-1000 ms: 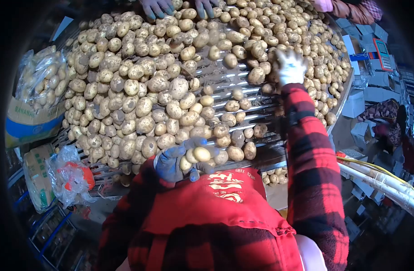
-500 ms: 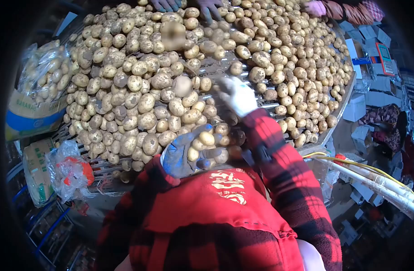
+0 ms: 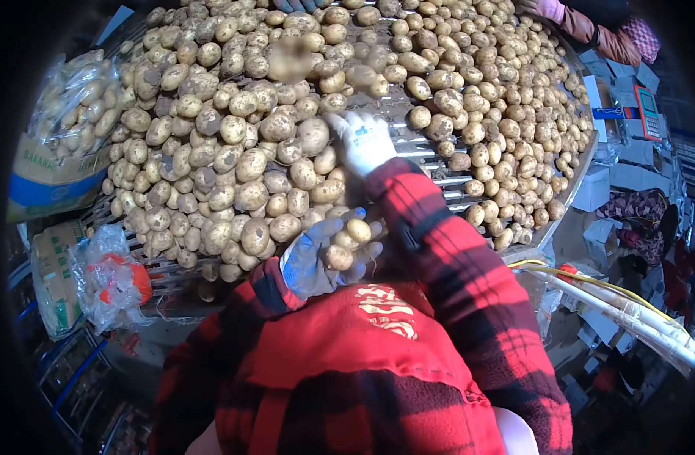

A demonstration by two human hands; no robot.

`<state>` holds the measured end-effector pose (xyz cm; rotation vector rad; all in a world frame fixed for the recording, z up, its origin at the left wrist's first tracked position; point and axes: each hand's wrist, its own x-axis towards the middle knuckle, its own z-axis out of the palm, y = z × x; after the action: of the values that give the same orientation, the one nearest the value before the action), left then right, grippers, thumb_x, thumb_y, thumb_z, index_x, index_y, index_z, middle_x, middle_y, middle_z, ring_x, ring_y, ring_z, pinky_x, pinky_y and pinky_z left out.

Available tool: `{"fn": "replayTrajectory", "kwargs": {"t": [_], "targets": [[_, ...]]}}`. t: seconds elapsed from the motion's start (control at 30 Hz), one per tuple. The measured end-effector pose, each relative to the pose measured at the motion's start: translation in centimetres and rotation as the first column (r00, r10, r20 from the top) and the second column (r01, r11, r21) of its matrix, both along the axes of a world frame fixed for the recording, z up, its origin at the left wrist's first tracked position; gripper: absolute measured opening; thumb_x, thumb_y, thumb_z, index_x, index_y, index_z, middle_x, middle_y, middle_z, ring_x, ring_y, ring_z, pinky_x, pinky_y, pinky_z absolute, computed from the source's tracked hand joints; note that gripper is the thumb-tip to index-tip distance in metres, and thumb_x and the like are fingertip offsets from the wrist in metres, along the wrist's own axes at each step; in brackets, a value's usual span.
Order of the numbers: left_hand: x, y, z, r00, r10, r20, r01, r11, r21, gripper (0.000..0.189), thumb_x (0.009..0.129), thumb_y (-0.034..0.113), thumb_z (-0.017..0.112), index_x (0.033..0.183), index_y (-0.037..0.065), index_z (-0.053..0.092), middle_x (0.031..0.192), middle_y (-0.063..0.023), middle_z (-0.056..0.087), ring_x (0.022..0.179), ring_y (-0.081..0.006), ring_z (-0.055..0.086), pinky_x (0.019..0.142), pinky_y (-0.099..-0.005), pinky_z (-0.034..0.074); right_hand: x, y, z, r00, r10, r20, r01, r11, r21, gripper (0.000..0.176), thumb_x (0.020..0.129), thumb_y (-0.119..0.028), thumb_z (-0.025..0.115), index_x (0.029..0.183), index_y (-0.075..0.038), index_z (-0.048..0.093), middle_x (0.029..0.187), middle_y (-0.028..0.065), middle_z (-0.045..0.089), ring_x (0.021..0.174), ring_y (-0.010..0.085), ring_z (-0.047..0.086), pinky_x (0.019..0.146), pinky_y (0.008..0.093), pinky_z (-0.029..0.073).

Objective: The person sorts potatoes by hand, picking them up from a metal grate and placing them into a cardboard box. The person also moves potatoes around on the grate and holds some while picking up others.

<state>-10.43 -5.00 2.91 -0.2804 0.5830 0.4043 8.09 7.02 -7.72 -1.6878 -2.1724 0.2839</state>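
Note:
My left hand [image 3: 309, 262], in a blue and grey glove, is turned palm up near the front of the sorting table, its fingers curled around several small potatoes [image 3: 347, 241]. In a white glove, my right hand [image 3: 365, 140] reaches over the pile with its fingers stretched to the left. Its fingertips meet the edge of a larger potato [image 3: 312, 136]; the thumb is in shadow. Around both hands lies a heap of soil-marked potatoes [image 3: 249, 167]. Metal slats [image 3: 419, 148] of the table show just right of my right hand.
At the left stand a clear bag of potatoes [image 3: 78, 110], a carton [image 3: 59, 178] and crumpled plastic with something red [image 3: 120, 277]. A co-worker's gloved hand [image 3: 300, 4] is at the far edge, another person's pink glove [image 3: 543, 9] far right. White pipes [image 3: 628, 311] jut out at right.
My right hand has moved left and slightly away from me, to the larger potato. My left hand still holds small potatoes, with fewer showing. The co-worker's hands at the far edge have mostly left view.

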Motion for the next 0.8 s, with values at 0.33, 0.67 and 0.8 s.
{"fn": "replayTrajectory", "kwargs": {"t": [0.33,0.67,0.8], "targets": [[-1.8,-0.2,0.0,0.998,-0.058,0.012,0.056,0.989,0.137,0.055,0.11,0.045,0.052,0.156,0.015,0.047,0.142,-0.0098,0.062,0.124,-0.0286,0.064,0.1,-0.0458,0.056,4.2,-2.2,3.5,0.979,0.104,0.173,-0.103,0.995,-0.012,0.037,0.082,-0.022,0.077,0.118,-0.019,0.071,0.113,0.0115,0.068,0.105,0.0358,0.067,0.091,0.0476,0.051],[-1.2,1.2,-2.8,0.9,0.163,0.405,-0.192,0.981,0.03,0.054,0.111,0.041,0.052,0.156,0.012,0.05,0.153,-0.0102,0.058,0.139,-0.0349,0.058,0.108,-0.0551,0.055,5.0,-4.9,17.3,0.78,0.138,-0.61,-0.451,0.8,-0.396,0.063,0.087,-0.026,0.083,0.145,-0.009,0.063,0.114,0.019,0.068,0.113,0.0347,0.069,0.102,0.0444,0.054],[-0.8,1.3,0.6,0.975,0.212,0.069,-0.203,0.973,-0.112,0.047,0.109,0.044,0.056,0.14,0.009,0.059,0.12,-0.01,0.068,0.129,-0.0349,0.062,0.103,-0.0503,0.058,3.4,-2.0,13.0,0.912,0.082,-0.402,-0.246,0.893,-0.378,0.058,0.091,-0.035,0.076,0.144,-0.013,0.063,0.119,0.0209,0.066,0.113,0.0408,0.067,0.1,0.0492,0.054]]}}
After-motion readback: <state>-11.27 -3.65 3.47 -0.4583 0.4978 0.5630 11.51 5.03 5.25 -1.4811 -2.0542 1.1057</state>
